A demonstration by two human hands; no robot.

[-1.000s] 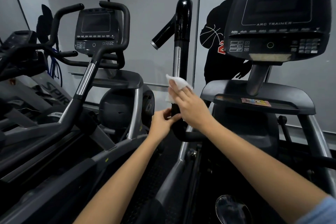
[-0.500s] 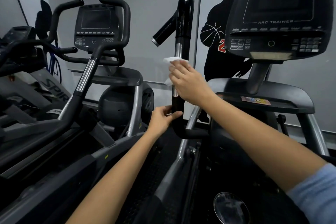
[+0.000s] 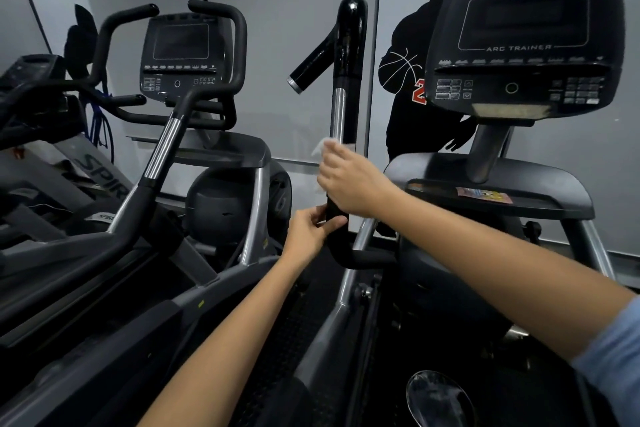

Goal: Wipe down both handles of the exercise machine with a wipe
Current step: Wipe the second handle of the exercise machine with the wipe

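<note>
Grey gym wall, upright handle, right hand wrapping wipe around it

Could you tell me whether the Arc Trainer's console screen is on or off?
Off. The console screen is uniformly dark, with no digits or lit indicators; only the printed lettering around it shows.
</note>
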